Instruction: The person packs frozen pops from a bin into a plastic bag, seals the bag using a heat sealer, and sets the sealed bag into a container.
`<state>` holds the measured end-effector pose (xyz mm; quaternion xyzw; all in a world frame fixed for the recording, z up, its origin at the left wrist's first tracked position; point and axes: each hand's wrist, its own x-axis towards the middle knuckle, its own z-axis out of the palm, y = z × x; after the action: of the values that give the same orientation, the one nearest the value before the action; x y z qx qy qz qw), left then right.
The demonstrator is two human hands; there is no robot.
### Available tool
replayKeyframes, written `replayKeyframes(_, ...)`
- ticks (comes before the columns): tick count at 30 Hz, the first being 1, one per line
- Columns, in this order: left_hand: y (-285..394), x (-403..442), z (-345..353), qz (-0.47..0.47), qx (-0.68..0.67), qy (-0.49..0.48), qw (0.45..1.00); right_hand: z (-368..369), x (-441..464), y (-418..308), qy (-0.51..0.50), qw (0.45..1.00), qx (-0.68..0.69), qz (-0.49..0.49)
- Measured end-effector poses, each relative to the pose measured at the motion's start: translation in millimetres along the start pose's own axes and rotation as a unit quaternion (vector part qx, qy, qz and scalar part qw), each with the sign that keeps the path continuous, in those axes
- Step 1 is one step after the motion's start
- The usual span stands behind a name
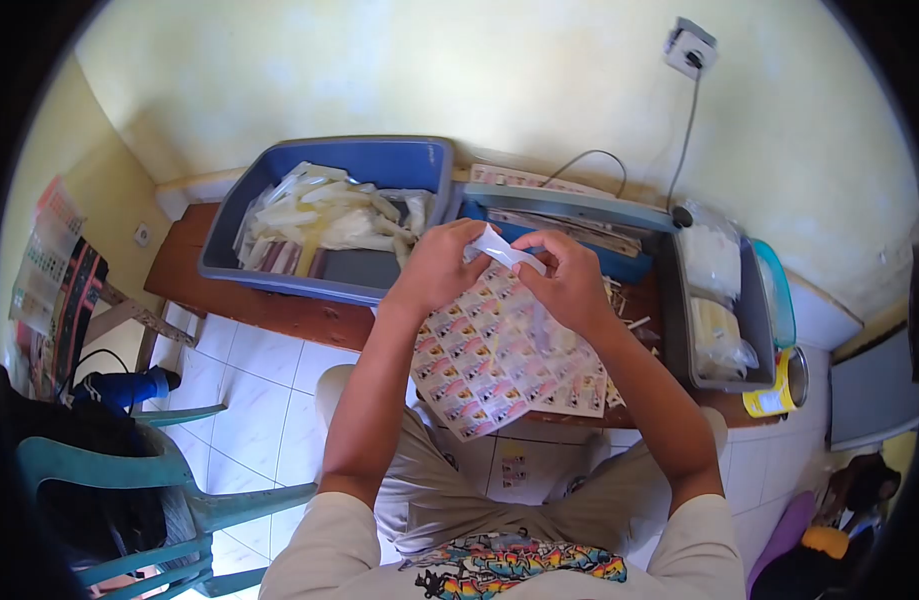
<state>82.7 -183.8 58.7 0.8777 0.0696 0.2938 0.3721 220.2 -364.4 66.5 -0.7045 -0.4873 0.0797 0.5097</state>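
Between my two hands a small white, shiny piece [501,248] is held up over the bench. My left hand [443,262] pinches its left end, and the fingers of my right hand [561,278] are closed on its right end. Below them, printed sheets [489,350] with rows of small pink and brown labels lie overlapping and hang over the bench's front edge. Small pale sticks [637,323] lie to the right of the sheets, partly hidden by my right forearm.
A blue tub [354,150] with plastic-wrapped pieces stands left on the wooden bench [269,312]. A long grey bar [569,203] lies behind my hands. Right are a dark bin [676,340] with bags and a yellow can [774,398]. A green chair [109,468] stands lower left.
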Motion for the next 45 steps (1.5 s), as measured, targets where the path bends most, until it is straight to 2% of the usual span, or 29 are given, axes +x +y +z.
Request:
replayKeyframes(2,10.5,0.3,24.0,0.031,-0.013,-0.016,0.999,-14.7,-17.1,21.6,0.000,0.998,0.052,0.024)
replayKeyframes(5,16.8,-8.7,56.2,0.046,0.000,-0.036,0.998,-36.5,-44.4,29.4,-0.006,0.996,0.052,0.067)
replayKeyframes(9,26.3,-26.8,88.7,0.022,0.037,-0.089,0.995,-58.7,-75.1,34.1,-0.015,0.996,0.018,0.087)
replayKeyframes(11,24.2,-33.3,103.0,0.019,0.021,-0.108,0.994,-69.4,-85.9,26.2,-0.040,0.989,-0.043,0.137)
replayKeyframes(17,24.2,-58.6,124.3,-0.015,0.023,-0.128,0.991,-76.3,-123.8,58.4,-0.022,0.989,-0.013,0.147)
replayKeyframes(20,31.9,-71.5,124.9,-0.006,0.086,-0.165,0.982,-82.7,-141.8,62.3,-0.025,0.986,-0.022,0.161)
replayKeyframes(22,35.2,-74.9,125.4,-0.012,0.146,-0.241,0.959,-85.9,-150.6,60.2,-0.033,0.986,-0.029,0.163)
replayKeyframes(29,25.7,-73.4,129.3,-0.006,0.149,-0.220,0.964,-90.6,-159.7,56.5,-0.082,0.988,-0.056,0.120)
replayKeyframes(33,24.8,-72.6,132.8,-0.047,0.091,-0.149,0.984,-81.6,-157.0,56.1,-0.108,0.988,-0.054,0.094)
replayKeyframes(36,28.8,-68.5,133.8,-0.063,0.056,-0.115,0.990,-66.8,-153.6,58.8,-0.090,0.989,-0.071,0.092)
replayKeyframes(38,31.9,-65.5,132.0,-0.071,0.031,-0.110,0.991,-54.1,-150.9,68.9,-0.032,0.996,-0.072,0.051)
replayKeyframes(41,33.5,-64.0,129.2,-0.076,0.006,-0.105,0.992,-39.2,-142.2,68.2,0.003,0.994,-0.087,0.059)
replayKeyframes(45,31.0,-67.7,126.3,-0.140,-0.042,-0.120,0.982,-16.7,-138.4,78.2,0.041,0.994,-0.094,0.029)
